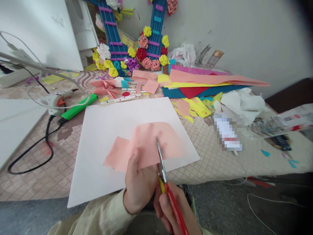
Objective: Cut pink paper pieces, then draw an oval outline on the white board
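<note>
A sheet of pink paper [146, 140] is pinched in my left hand [140, 184], thumb on top and fingers beneath. My right hand [176, 205] is closed round the red handles of a pair of scissors [174, 202]. One blade lies over the pink sheet, pointing away from me; the other blade is mostly hidden. A smaller pink piece [116, 151] shows at the left of the sheet. Under it all lies a large white sheet [97, 169] on the patterned tablecloth.
Two blue paper guitars [153, 39] with paper roses lean on the wall. Stacked coloured paper [195, 80] and yellow scraps [198, 106] lie behind the white sheet. A green-handled glue gun [79, 107] is at left; a phone [227, 132] and clear bottle [269, 125] are at right.
</note>
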### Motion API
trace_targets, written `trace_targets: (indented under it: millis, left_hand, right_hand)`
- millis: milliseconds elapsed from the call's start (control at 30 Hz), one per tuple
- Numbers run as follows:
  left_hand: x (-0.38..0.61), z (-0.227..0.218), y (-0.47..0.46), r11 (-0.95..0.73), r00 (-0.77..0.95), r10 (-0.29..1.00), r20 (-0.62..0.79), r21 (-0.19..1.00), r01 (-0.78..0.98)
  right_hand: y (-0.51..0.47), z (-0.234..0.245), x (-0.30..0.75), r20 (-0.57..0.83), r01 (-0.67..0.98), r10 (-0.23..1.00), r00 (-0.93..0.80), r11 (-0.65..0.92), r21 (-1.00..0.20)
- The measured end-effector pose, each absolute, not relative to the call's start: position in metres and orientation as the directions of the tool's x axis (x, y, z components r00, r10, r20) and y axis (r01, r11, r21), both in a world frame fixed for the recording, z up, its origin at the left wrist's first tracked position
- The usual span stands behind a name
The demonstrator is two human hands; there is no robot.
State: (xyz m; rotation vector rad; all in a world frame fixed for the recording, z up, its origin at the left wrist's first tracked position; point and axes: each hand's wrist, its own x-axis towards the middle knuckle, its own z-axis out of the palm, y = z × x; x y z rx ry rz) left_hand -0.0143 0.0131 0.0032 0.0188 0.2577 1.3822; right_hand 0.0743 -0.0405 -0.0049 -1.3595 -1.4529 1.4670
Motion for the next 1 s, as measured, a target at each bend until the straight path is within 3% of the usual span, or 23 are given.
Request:
trace_targets:
  millis: [467, 633, 1000]
  left_hand:
    - [-0.014, 0.004, 0.014, 0.149, 0.109, 0.972, -0.210, 0.188, -0.971]
    - [-0.015, 0.003, 0.014, 0.144, 0.096, 0.970, -0.223, 0.209, -0.967]
    - [-0.014, 0.010, 0.008, 0.320, 0.246, 0.922, -0.298, 0.230, -0.919]
  right_hand:
    - [-0.048, -0.014, 0.072, -0.388, 0.198, 0.897, -0.210, -0.350, -0.916]
    - [-0.047, -0.010, 0.072, -0.362, 0.198, 0.907, -0.213, -0.323, -0.925]
    - [-0.043, -0.001, 0.078, -0.245, 0.149, 0.937, -0.251, -0.213, -0.966]
